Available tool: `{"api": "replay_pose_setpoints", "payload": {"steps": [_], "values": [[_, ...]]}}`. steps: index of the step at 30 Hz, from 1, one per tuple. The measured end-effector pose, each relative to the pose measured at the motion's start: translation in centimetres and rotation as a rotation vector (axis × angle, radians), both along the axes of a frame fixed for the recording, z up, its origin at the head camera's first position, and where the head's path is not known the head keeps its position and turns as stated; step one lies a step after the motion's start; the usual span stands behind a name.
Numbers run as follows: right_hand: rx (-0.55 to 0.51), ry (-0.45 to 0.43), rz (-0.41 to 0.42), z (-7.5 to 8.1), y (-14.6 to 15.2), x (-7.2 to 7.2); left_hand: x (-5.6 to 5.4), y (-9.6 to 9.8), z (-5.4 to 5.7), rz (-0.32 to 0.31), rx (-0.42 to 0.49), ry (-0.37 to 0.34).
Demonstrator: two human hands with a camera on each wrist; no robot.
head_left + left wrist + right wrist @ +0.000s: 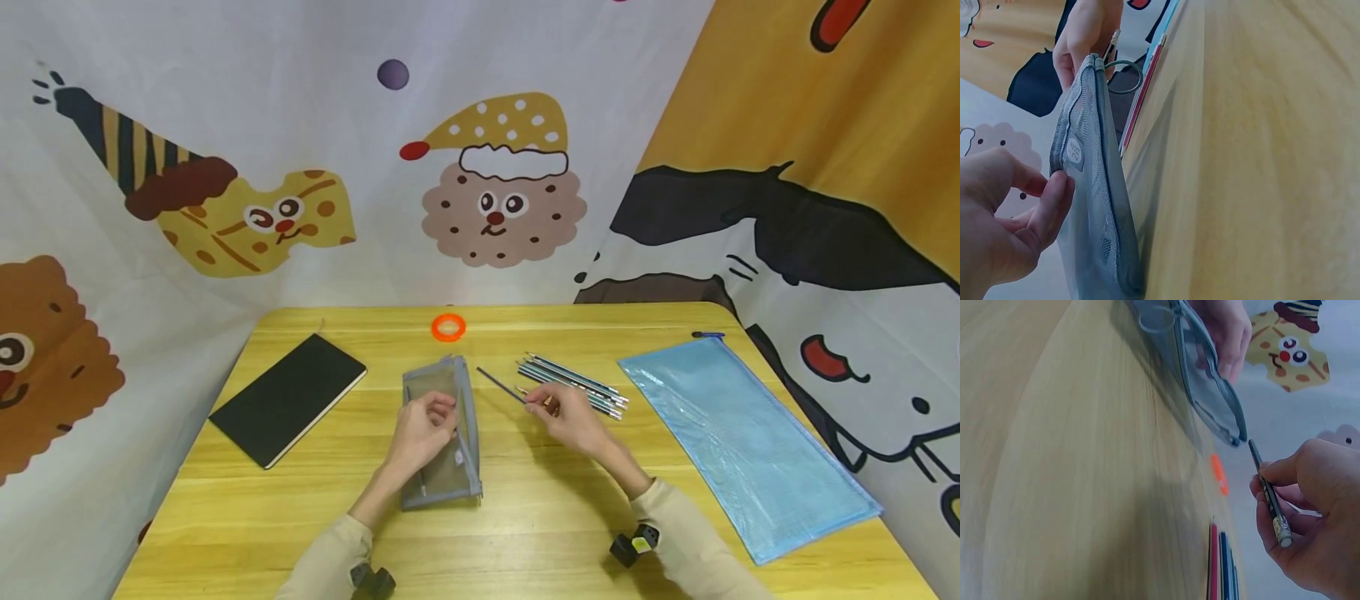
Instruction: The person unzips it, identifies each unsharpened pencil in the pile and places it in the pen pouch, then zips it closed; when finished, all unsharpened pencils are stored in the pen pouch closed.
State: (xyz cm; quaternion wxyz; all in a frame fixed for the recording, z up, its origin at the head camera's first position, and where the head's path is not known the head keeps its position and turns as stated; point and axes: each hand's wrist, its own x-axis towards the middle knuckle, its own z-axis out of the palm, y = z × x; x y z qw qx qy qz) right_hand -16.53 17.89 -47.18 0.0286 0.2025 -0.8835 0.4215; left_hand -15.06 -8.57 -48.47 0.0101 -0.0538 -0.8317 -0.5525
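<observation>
A grey mesh pencil case (pixel 442 492) lies on the table in front of me, its zipped side lifted and its mouth gaping in the right wrist view. My left hand (pixel 423 429) pinches the upper edge of that case between thumb and forefinger, beside a round pale label (pixel 1074 150). In my right hand (pixel 573 417) is a dark pencil (pixel 1270 497), gripped by thumb and fingers. Its eraser end points back toward the palm and its other end toward the case, just apart from the opening. Several more pencils (pixel 577 379) lie in a loose row beyond the right hand.
A black notebook (pixel 288 400) lies at the left. Toward the back is an orange ring (pixel 448 327). On the right lies a blue translucent zip pouch (pixel 750 450), with a small dark brush-like item (pixel 707 335) at its far corner. A printed curtain (pixel 322 75) hangs behind the table.
</observation>
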Motion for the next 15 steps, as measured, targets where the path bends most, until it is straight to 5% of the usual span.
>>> {"api": "replay_pose_setpoints", "payload": {"steps": [15], "values": [[0.038, -0.040, 0.076, 0.3, -3.1, -0.2, 0.1, 0.3, 0.3, -0.002, 0.049, -0.028]]}}
